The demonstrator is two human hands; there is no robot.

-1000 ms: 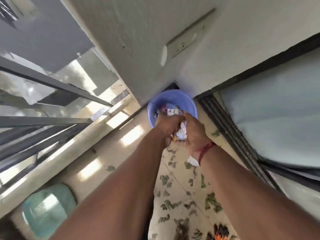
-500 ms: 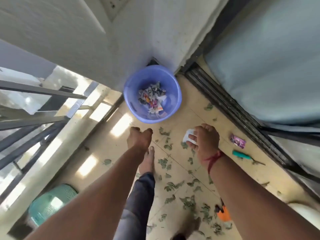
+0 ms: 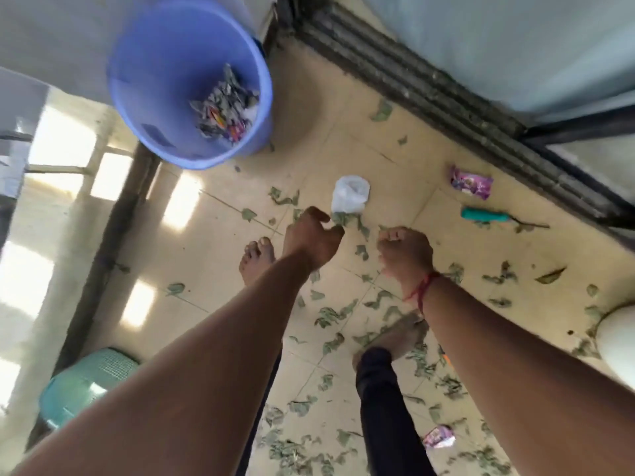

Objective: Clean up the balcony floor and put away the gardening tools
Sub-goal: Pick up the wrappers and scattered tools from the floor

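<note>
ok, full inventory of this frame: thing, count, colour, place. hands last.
bucket: 1, blue, top left by the wall
litter: 1 pile, mixed colours, inside the bucket
door track: 1, dark, top right
plastic bag: 1, white, floor, centre
wrappers: 2, purple, one near the door track, one near the bottom edge
tool: 1, teal handle, floor beside the upper wrapper
leaves: many, green, scattered over the tiles
mesh plastic item: 1, teal, lower left
white object: 1, right edge, cut off, unidentifiable
feet: 2, bare, on the tiles
left hand: 1, fingers loosely curled, empty, above leaves
right hand: 1, fingers curled, contents unclear, red thread at wrist
</note>
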